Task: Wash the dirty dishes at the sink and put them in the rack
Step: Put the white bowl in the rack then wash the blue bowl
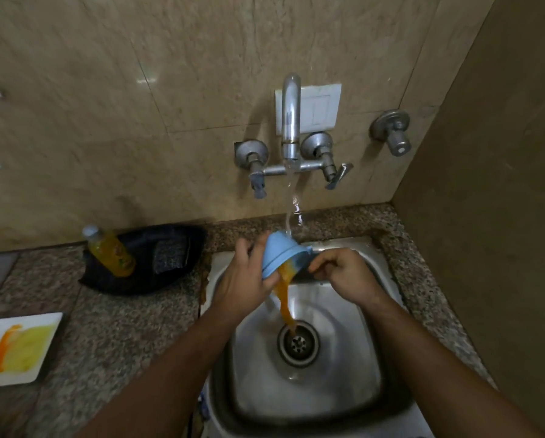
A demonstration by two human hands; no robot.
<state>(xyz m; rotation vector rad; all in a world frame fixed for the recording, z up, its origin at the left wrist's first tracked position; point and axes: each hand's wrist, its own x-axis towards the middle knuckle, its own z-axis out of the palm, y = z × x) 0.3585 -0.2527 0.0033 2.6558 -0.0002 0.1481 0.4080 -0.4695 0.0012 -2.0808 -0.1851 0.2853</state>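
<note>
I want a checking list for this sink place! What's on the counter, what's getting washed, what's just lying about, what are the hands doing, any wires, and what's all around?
Surface: speckled granite counter around a steel sink.
Job's things: blue bowl tipped under the running tap, orange liquid pouring toward the drain; white plate with yellow and orange smears on the counter, unwashed.
Clutter: yellow soap bottle and scrub pad in a black tray.
Hands: left hand holds the bowl; right hand pinches its rim.
Cables: nothing seen.
Surroundings: beige tiled wall, white switch plate, extra valve. No rack in view.
</note>
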